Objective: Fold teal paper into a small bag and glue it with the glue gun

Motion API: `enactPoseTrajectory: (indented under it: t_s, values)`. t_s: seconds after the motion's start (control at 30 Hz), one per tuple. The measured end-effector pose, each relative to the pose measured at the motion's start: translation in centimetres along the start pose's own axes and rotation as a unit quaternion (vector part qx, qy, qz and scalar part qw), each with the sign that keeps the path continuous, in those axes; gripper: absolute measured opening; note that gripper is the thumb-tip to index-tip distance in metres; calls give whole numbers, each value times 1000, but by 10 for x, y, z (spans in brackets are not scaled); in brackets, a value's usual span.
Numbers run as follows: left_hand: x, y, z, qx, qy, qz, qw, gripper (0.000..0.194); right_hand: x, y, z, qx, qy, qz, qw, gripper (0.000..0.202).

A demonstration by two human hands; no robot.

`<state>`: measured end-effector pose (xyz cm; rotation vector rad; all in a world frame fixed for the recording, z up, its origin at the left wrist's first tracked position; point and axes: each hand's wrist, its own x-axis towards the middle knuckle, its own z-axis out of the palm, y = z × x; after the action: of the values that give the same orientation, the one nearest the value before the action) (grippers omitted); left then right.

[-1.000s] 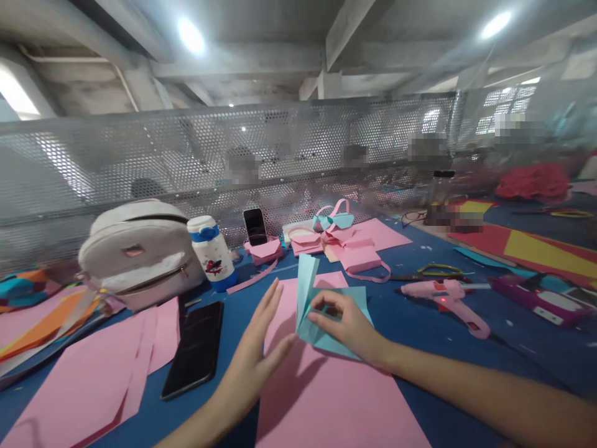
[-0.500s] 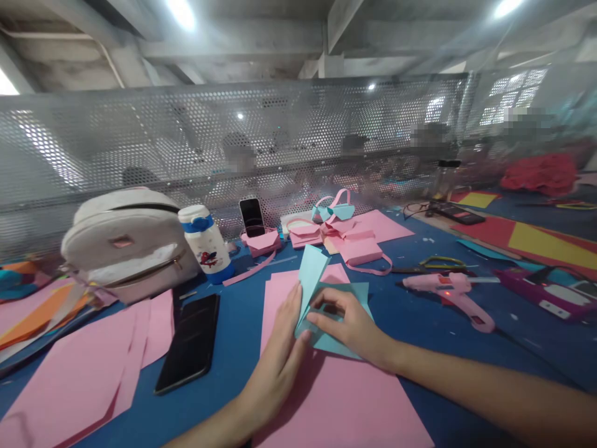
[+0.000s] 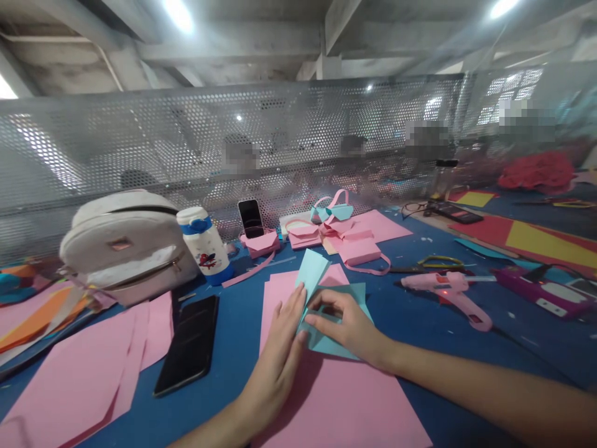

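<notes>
Light-blue paper [image 3: 358,295] toward 5 o'clock in view, on pink sheet [image 3: 336,398] over bench [image 3: 237,330]. Left hand [image 3: 280,348] at its 8 o'clock, fingers against the raised flap [image 3: 311,266]; right hand [image 3: 349,323] at its 4, fingers curled on it. Grips partly hidden, can't tell if either pinches. Looks mid-fold; calls for aligned edges before creasing.

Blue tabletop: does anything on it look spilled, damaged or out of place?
Nothing looks spilled or damaged. Slightly untidy, though: small pale scraps lie scattered across the blue tabletop near the pink glue gun, which rests on its side with its red light lit.
</notes>
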<state>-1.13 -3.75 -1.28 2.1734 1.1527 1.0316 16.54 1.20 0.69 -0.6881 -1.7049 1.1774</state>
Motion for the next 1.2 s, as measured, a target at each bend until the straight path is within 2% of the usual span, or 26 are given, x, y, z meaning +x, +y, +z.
enactPoseTrajectory:
  t_s: [0.37, 0.53, 0.63, 0.83, 0.97, 1.03, 1.13, 1.2]
  values:
    - [3, 0, -1, 38, 3, 18, 999, 53, -3, 1, 3, -16, 19, -33, 999, 6]
    - [3, 0, -3, 61, -8, 23, 998, 51, -5, 2, 1, -37, 37, -87, 995, 24]
    - [3, 0, -3, 77, -6, 32, 996, 49, -5, 0, -2, -69, 23, -107, 992, 29]
    - [4, -2, -1, 83, 1, 36, 996, 50, 0, -6, -12, -173, -41, -181, 967, 18]
    - [3, -3, -2, 49, -2, 29, 998, 51, 1, -8, -15, -197, -38, -214, 956, 17]
    - [2, -4, -1, -10, 10, -13, 1000, 62, 0, -8, -14, -191, -27, -215, 957, 15]
    - [3, -7, 1, -132, 26, -97, 986, 96, -2, -9, -11, -169, 1, -226, 959, 12]
    - [6, -10, 3, -200, 22, -112, 973, 114, -4, -10, -9, -153, 19, -237, 959, 12]
